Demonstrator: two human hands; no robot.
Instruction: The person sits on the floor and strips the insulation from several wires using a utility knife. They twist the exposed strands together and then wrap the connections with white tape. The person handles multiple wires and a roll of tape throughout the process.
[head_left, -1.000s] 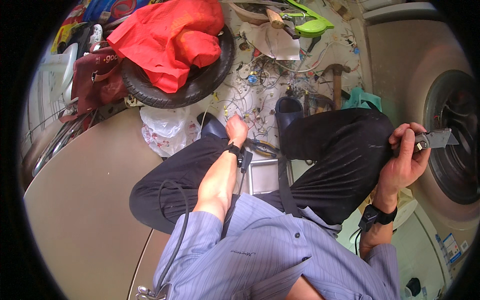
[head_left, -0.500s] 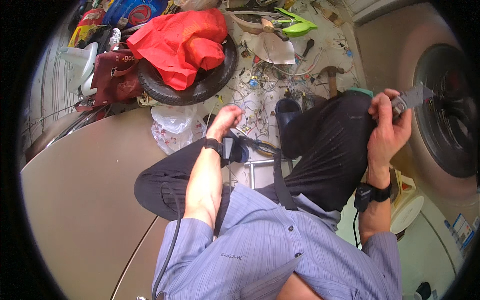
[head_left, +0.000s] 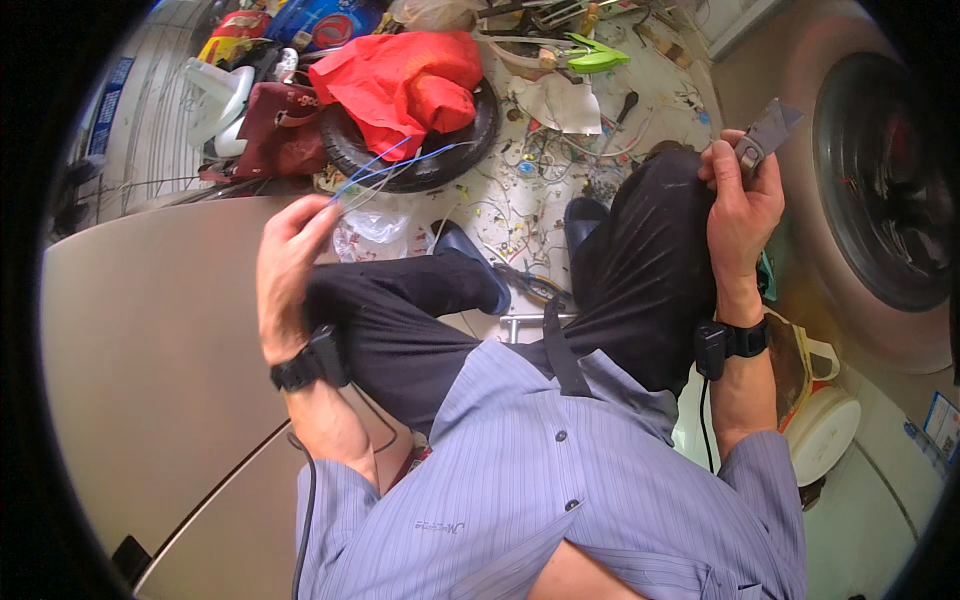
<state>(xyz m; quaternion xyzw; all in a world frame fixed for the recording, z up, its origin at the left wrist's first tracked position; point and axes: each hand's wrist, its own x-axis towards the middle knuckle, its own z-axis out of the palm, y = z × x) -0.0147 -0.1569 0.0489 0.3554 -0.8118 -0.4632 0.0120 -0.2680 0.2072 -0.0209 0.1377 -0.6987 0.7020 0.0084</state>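
The left hand [head_left: 288, 250] has its fingers clamped on thin blue and whitish wires [head_left: 424, 156], which fan out toward a black rubber tyre [head_left: 487, 124]. The right hand [head_left: 742, 215], beside the black-trousered right knee [head_left: 662, 188], grips a grey metal utility knife [head_left: 764, 140] between thumb and fingers.

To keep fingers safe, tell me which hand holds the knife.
The right hand, by the right knee: a knife juts from it. The left hand holds thin blue and whitish wires.
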